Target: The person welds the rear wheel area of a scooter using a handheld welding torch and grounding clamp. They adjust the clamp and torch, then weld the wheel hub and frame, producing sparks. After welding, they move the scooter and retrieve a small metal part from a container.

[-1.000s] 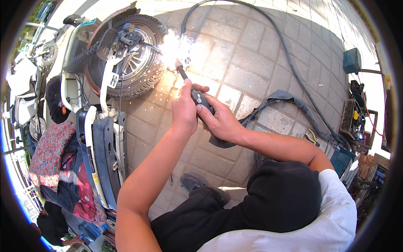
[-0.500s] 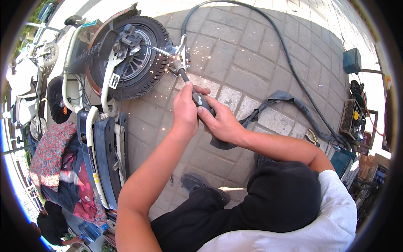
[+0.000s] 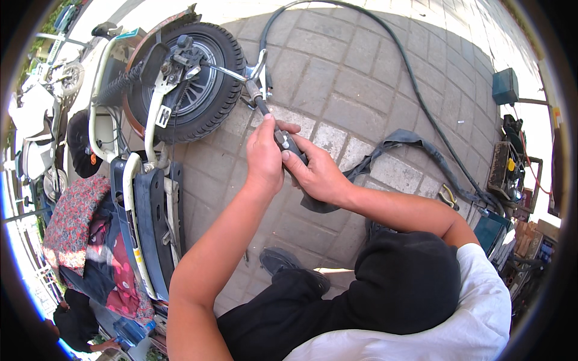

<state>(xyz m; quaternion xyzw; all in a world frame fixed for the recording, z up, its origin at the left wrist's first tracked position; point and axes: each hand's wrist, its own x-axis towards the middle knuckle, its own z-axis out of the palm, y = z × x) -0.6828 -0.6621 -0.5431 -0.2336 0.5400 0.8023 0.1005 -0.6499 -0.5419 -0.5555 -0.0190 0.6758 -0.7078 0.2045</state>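
The left hand (image 3: 264,153) and the right hand (image 3: 319,173) were both closed around a black torch (image 3: 290,144), its tip just beside a metal stand (image 3: 260,65) near the tyre (image 3: 229,90). The torch was over the paved ground (image 3: 361,87), well in from the right edge, near which a green box (image 3: 504,87) stood.

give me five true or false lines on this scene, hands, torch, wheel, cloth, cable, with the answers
1. The left hand and right hand both grip the black torch. True.
2. A bright flare hides the torch's tip. False: no flare shows there.
3. The wheel is left of the torch. True.
4. The floral cloth lies at the far right. False: it is at the left.
5. A black cable curves over the paving. True.
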